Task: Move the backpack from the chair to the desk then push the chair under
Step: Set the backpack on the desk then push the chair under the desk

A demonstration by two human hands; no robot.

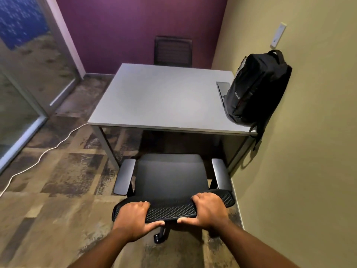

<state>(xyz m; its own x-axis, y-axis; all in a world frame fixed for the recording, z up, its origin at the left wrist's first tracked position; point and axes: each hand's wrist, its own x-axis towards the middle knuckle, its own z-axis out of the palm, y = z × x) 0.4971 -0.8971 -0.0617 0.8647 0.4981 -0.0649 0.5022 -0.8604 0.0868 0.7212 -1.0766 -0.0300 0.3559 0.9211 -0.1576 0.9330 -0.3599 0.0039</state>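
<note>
Both hands, L hand [133, 219] & R hand [209, 211], clamped on chair [171, 175] backrest, backpack [257, 88] upright on desk [160, 97]

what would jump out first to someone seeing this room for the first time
Both hands, the left hand and right hand, grip the top of the black mesh chair backrest at the bottom centre, its seat bare and facing the desk. The black backpack stands upright on the right edge of the grey desk, leaning against the wall. A second chair sits at the desk's far side.
</note>
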